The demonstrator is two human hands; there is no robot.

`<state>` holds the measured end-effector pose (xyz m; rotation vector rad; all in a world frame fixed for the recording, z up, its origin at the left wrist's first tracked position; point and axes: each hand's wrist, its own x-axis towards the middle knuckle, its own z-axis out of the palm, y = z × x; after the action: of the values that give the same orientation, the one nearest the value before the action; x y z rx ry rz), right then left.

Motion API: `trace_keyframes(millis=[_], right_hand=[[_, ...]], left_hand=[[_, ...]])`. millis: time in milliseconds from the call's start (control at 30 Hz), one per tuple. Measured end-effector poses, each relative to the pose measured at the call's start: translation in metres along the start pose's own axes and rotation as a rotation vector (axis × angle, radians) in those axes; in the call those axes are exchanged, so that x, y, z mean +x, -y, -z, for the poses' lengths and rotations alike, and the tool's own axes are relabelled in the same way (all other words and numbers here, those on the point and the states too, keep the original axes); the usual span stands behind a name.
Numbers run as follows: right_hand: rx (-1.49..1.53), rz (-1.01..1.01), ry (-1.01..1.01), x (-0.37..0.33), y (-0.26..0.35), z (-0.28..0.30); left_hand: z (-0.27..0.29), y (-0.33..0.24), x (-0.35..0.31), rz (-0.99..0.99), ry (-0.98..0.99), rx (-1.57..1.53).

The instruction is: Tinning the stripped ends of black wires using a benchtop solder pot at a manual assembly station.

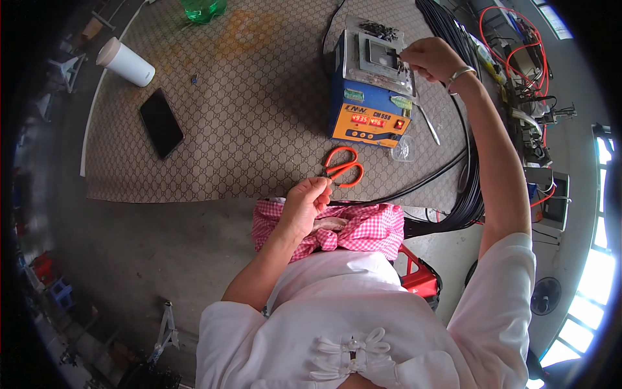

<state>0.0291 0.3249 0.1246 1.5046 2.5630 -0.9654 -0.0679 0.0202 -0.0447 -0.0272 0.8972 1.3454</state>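
A blue solder pot (pixel 367 97) with an orange front panel and a lit red display stands at the right of the table. Over its square opening reaches my right hand (pixel 433 59), its thumb and fingers pinched. What sits between those fingertips is too small to tell. My left hand (pixel 304 206) is closed at the table's near edge. A thin black cable (pixel 389 197) runs along that edge and ends at its curled fingers. Just beyond the left fingertips lie orange-handled scissors (pixel 345 167); their blades are mostly hidden by the hand.
Small dark pieces (pixel 379 29) lie at the pot's far side. Beside it are a thin metal tool (pixel 429 124) and a clear plastic piece (pixel 403 150). A thick black cable bundle (pixel 470 194) hangs over the right edge. A phone (pixel 162 123) and white tumbler (pixel 127 63) are at left.
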Motion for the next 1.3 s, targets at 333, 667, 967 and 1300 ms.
trace_keyframes(millis=[333,667,967,1300], right_hand=[[-0.362,0.495,-0.498,0.002,-0.034,-0.016],[-0.552,0.484,-0.587,-0.001,-0.026,-0.039],[-0.562,0.480,-0.613,0.001,-0.034,-0.049],[-0.495,0.481,-0.614,0.000,-0.034,-0.049]], left_hand=[[0.001,0.002,0.002,0.003,-0.003,0.004],[-0.001,0.000,0.001,0.012,-0.005,-0.002],[0.001,0.001,0.002,0.008,-0.002,0.006],[-0.001,-0.001,0.001,0.012,-0.012,0.006]])
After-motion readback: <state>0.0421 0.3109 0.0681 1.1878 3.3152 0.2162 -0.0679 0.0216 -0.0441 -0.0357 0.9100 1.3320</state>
